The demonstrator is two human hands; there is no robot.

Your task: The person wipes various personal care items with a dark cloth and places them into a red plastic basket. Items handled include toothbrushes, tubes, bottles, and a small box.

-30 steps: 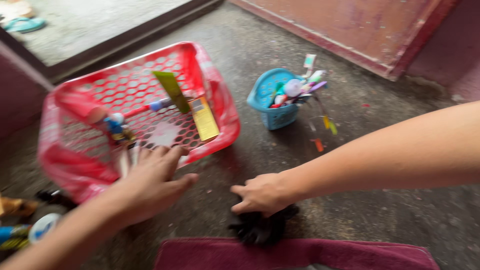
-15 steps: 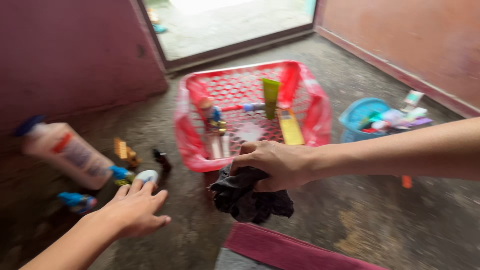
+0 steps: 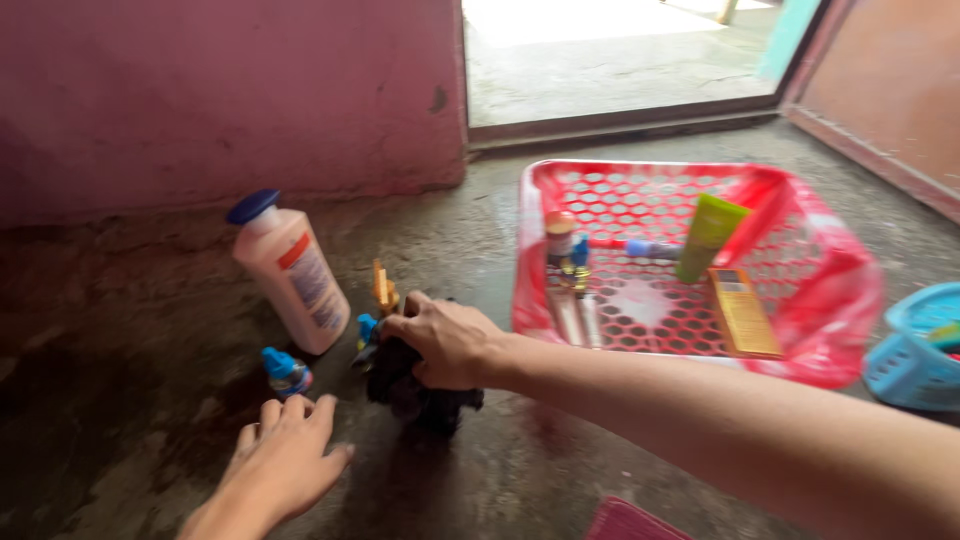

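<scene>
My right hand point(image 3: 447, 340) is shut on a dark crumpled cloth point(image 3: 420, 395) and presses it on the concrete floor, left of a red plastic basket point(image 3: 835, 300). My left hand point(image 3: 283, 462) rests on the floor with fingers spread, holding nothing, just below a small blue-capped bottle point(image 3: 286, 372). A tall pinkish bottle with a blue cap point(image 3: 291, 272) stands behind it. Small items sit next to the cloth: a yellow piece point(image 3: 384, 289) and a blue one point(image 3: 367, 329).
The red basket holds a green tube point(image 3: 710, 236), a yellow box point(image 3: 743, 311) and a small bottle point(image 3: 560, 238). A blue basket point(image 3: 915, 350) is at the right edge. A pink wall point(image 3: 220, 90) and an open doorway point(image 3: 610, 60) lie behind. A maroon mat corner point(image 3: 625, 522) shows below.
My right hand carried the dark cloth left and down onto the floor beside the small items. The view swung left. My left hand stayed low on the floor near the blue-capped bottle.
</scene>
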